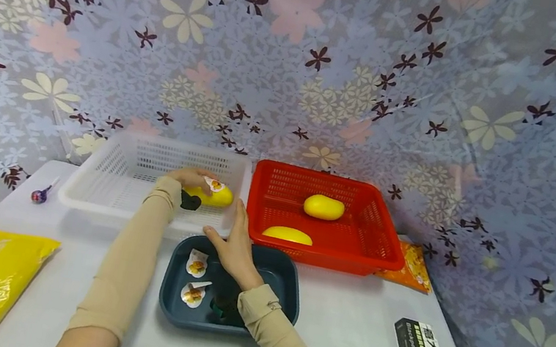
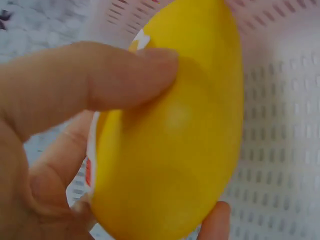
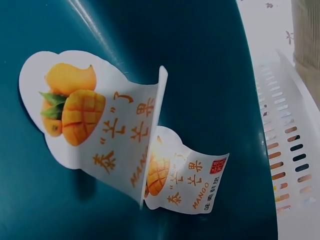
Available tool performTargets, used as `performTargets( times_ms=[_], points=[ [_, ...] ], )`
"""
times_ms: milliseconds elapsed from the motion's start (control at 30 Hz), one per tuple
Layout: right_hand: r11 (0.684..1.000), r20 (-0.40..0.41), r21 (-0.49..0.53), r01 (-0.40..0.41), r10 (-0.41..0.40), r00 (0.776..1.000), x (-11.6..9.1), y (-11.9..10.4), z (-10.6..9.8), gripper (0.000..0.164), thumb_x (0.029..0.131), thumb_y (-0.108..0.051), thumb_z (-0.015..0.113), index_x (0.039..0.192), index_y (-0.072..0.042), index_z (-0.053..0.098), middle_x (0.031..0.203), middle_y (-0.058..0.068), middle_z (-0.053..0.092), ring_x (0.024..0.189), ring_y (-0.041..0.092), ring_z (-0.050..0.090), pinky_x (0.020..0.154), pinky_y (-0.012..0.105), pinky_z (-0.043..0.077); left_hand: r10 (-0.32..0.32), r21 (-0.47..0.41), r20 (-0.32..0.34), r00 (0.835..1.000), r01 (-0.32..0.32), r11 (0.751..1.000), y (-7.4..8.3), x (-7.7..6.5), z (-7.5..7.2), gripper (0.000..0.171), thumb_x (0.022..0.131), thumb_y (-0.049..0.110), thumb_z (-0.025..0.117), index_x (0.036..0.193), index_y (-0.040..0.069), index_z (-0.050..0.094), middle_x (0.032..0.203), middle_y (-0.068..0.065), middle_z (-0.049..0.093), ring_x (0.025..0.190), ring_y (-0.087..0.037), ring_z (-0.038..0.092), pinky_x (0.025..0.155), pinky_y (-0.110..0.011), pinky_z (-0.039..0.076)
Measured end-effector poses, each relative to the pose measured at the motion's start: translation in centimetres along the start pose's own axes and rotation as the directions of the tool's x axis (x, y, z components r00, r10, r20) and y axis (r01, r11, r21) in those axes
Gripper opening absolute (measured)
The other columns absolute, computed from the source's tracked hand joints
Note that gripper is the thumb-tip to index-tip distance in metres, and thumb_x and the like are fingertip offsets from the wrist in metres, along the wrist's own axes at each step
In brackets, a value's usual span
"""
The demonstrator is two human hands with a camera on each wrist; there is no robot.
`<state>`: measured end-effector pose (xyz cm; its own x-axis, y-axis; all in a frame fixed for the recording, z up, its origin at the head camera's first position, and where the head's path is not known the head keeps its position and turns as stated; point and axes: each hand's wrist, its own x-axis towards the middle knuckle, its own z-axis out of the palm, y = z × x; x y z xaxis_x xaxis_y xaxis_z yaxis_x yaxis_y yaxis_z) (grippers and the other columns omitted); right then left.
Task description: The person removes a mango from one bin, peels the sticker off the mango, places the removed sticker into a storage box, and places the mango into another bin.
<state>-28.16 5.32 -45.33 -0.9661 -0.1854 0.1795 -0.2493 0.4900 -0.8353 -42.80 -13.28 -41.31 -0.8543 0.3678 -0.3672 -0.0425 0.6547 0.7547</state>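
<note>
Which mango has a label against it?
The mango in the left hand, at the white basket; a label shows there. The other two, in the red basket, show none.

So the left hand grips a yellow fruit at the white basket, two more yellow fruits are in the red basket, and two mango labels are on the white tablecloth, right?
Not quite: the two mango labels are in the dark blue tray, as the right wrist view shows. The rest of your statement stands.

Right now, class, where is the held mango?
In the head view, the yellow mango is at the right end of the white basket, gripped by the left hand, just left of the red basket.
</note>
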Motion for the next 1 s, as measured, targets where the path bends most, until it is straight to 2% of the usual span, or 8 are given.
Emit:
performTargets(
  times_ms=[167, 267, 333, 500, 600, 800, 867, 1000],
  points=[
    [1.000, 0.003, -0.002, 0.011, -0.011, 1.000, 0.1, -0.1, 0.1, 0.090, 0.092, -0.038, 0.063, 0.156, -0.009, 0.008, 0.163, 0.015, 0.011, 0.148, 0.035, 0.021, 0.119, 0.055, 0.022, 0.058, -0.042, -0.079, 0.995, -0.061, 0.997, 0.7, -2.1, -0.1, 0.061, 0.090, 0.021, 0.062, 0.147, 0.013, 0.042, 0.146, -0.023, 0.039, 0.116, -0.038, 0.048, 0.093, -0.049, 0.049],
    [1.000, -0.002, -0.010, 0.015, -0.015, 1.000, 0.3, -0.1, 0.1, 0.090, 0.092, -0.038, 0.064, 0.156, -0.008, 0.008, 0.162, 0.016, 0.012, 0.147, 0.035, 0.023, 0.118, 0.055, 0.023, 0.098, -0.109, -0.139, 0.985, -0.113, 0.988, 1.1, -3.1, -0.2, 0.060, 0.090, 0.020, 0.064, 0.146, 0.014, 0.043, 0.134, -0.022, 0.046, 0.091, -0.025, 0.050, 0.072, -0.034, 0.050],
    [1.000, -0.008, -0.012, 0.016, -0.016, 1.000, 0.4, -0.1, -0.1, 0.090, 0.091, -0.037, 0.065, 0.156, -0.008, 0.008, 0.162, 0.016, 0.013, 0.146, 0.036, 0.024, 0.118, 0.055, 0.024, 0.148, -0.143, -0.194, 0.970, -0.177, 0.974, 1.3, -3.9, -0.1, 0.059, 0.089, 0.016, 0.066, 0.144, 0.013, 0.045, 0.133, -0.021, 0.044, 0.087, -0.020, 0.048, 0.068, -0.028, 0.049],
    [1.000, 0.003, -0.012, 0.007, -0.007, 1.000, 0.4, 0.1, -0.3, 0.091, 0.091, -0.037, 0.065, 0.155, -0.007, 0.008, 0.162, 0.017, 0.012, 0.146, 0.037, 0.023, 0.117, 0.056, 0.024, 0.280, -0.081, -0.356, 0.891, -0.328, 0.941, 1.9, -6.7, 1.1, 0.057, 0.084, 0.010, 0.072, 0.137, 0.004, 0.051, 0.141, -0.023, 0.034, 0.103, -0.027, 0.045, 0.082, -0.034, 0.049],
    [1.000, -0.007, -0.009, 0.022, -0.022, 1.000, 0.4, 0.2, -0.3, 0.091, 0.091, -0.036, 0.065, 0.155, -0.005, 0.009, 0.161, 0.018, 0.013, 0.145, 0.039, 0.026, 0.116, 0.057, 0.026, 0.335, -0.026, -0.429, 0.839, -0.382, 0.924, 2.3, -8.6, 2.2, 0.057, 0.080, 0.008, 0.076, 0.132, 0.003, 0.055, 0.139, -0.024, 0.035, 0.109, -0.033, 0.043, 0.091, -0.041, 0.045],
    [0.998, -0.028, 0.000, 0.062, -0.062, 0.998, 0.3, 0.1, -0.1, 0.088, 0.092, -0.031, 0.065, 0.154, -0.003, 0.010, 0.160, 0.020, 0.015, 0.141, 0.039, 0.031, 0.116, 0.056, 0.028, 0.405, 0.023, -0.538, 0.740, -0.467, 0.884, 2.8, -12.5, 5.4, 0.057, 0.075, 0.004, 0.079, 0.127, 0.001, 0.058, 0.131, -0.022, 0.040, 0.111, -0.034, 0.043, 0.093, -0.043, 0.045],
    [0.997, -0.023, 0.029, 0.071, -0.070, 0.997, 0.3, 0.1, 0.0, 0.088, 0.092, -0.029, 0.065, 0.154, -0.003, 0.010, 0.160, 0.019, 0.014, 0.142, 0.039, 0.030, 0.116, 0.056, 0.026, 0.415, 0.021, -0.559, 0.718, -0.488, 0.873, 2.8, -13.8, 6.8, 0.056, 0.074, 0.003, 0.080, 0.126, 0.001, 0.059, 0.129, -0.022, 0.041, 0.113, -0.033, 0.042, 0.094, -0.042, 0.044],
    [0.990, -0.015, 0.067, 0.124, -0.123, 0.992, -0.1, 0.2, -0.1, 0.086, 0.092, -0.022, 0.064, 0.154, 0.000, 0.008, 0.160, 0.021, 0.011, 0.142, 0.041, 0.027, 0.115, 0.062, 0.022, 0.401, -0.019, -0.585, 0.705, -0.506, 0.862, 2.6, -16.1, 9.4, 0.055, 0.072, 0.004, 0.080, 0.124, 0.003, 0.061, 0.125, -0.019, 0.043, 0.110, -0.030, 0.043, 0.092, -0.038, 0.043]
  ],
)
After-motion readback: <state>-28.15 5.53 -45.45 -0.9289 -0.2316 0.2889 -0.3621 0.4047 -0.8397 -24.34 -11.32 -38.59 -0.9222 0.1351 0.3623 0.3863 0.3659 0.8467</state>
